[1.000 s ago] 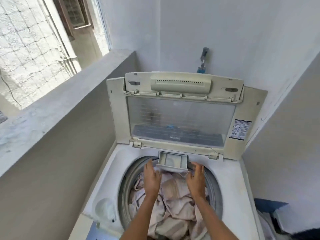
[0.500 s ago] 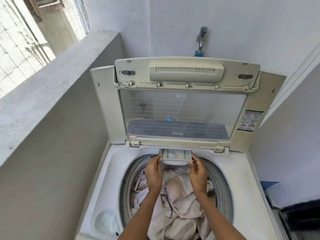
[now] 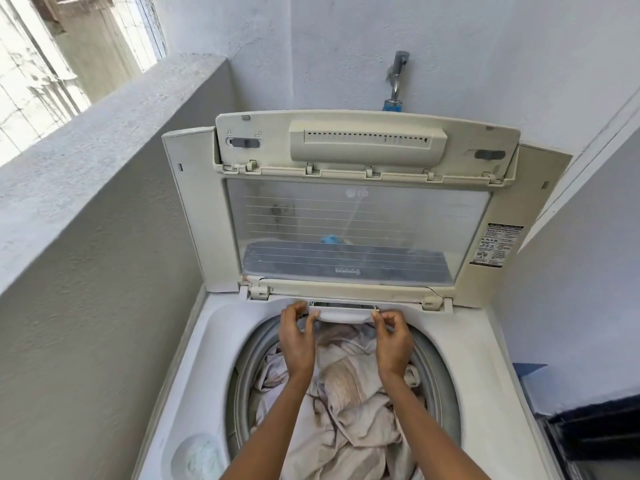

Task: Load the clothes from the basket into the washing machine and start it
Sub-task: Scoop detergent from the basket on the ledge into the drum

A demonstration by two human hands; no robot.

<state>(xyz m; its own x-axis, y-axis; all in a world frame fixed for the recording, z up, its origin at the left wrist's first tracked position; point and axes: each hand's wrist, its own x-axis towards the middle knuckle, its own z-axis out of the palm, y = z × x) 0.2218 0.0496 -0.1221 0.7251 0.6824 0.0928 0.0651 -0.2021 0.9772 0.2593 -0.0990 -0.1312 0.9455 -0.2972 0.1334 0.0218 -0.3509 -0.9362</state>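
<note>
Clothes fill the drum of the washing machine, bottom of the heap cut off at 6 o'clock by the frame and both forearms. Left hand and right hand sit at the drum's 12 o'clock rim, curled fingers pinching the two ends of the detergent drawer; its long axis runs 9 to 3. The drawer's inside is barely visible; a second ago it stuck out open. Lid stands upright behind; tap on the wall.
</note>
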